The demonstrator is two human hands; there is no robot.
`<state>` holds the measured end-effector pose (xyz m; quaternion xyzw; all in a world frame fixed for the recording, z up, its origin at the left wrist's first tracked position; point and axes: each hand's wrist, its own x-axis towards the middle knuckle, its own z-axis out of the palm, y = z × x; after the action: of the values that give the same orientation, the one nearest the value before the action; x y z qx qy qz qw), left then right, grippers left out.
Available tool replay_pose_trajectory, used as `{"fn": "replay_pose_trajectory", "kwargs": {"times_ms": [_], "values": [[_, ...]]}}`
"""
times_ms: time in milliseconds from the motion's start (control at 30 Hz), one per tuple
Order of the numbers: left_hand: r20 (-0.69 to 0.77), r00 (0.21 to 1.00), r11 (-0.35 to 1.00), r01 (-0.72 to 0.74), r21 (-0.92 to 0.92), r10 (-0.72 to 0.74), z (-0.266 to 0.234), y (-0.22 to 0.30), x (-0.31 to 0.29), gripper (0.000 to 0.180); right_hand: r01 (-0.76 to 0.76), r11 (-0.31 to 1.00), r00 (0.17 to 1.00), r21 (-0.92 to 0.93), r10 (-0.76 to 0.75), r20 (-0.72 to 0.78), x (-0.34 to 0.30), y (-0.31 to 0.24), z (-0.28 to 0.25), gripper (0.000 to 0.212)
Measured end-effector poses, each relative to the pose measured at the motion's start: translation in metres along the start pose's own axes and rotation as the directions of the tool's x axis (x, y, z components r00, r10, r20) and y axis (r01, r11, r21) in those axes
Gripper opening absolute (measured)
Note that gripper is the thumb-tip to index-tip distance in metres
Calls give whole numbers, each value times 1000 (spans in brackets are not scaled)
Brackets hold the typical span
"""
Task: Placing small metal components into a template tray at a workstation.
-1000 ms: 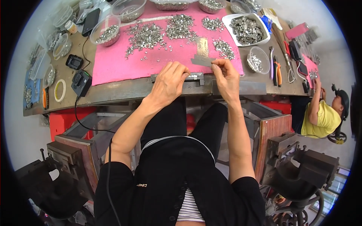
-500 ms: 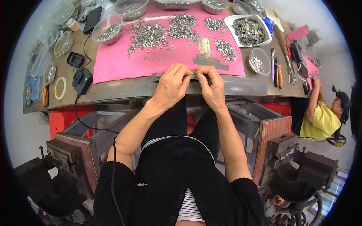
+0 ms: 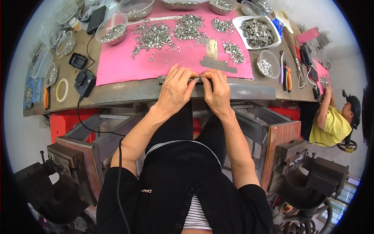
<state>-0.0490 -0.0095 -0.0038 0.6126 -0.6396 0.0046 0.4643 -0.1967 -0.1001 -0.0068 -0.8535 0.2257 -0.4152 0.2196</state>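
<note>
Both hands pinch a small metal piece at the front edge of the workbench.

The left hand (image 3: 176, 89) and the right hand (image 3: 216, 90) meet fingertip to fingertip over a thin silvery metal piece (image 3: 196, 79), fingers curled tight and pressed together on it; its exact shape is too small to tell. The piece sits just at the near border of the pink mat (image 3: 117, 66), above the long grey metal bar (image 3: 249, 91) that runs along the bench edge. Heaps of loose silver metal parts (image 3: 156, 36) lie spread over the mat well beyond the hands, with a white tray (image 3: 237, 22) of more parts at the far right and a clear bowl (image 3: 113, 30) at the far left. Orange-handled pliers (image 3: 288, 74) rest to the right, apart from the hands.
</note>
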Motion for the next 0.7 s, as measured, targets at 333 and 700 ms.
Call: {"fn": "replay_pose_trajectory", "kwargs": {"times_ms": [333, 700], "values": [[-15, 1000, 999, 14, 41, -14, -1, 2, -11, 33, -177, 979, 984, -105, 176, -18, 23, 15, -21, 8], [-35, 999, 1000, 11, 2, -11, 2, 1, -11, 36, -90, 834, 993, -545, 118, 18, 47, 47, -7, 14]]}}
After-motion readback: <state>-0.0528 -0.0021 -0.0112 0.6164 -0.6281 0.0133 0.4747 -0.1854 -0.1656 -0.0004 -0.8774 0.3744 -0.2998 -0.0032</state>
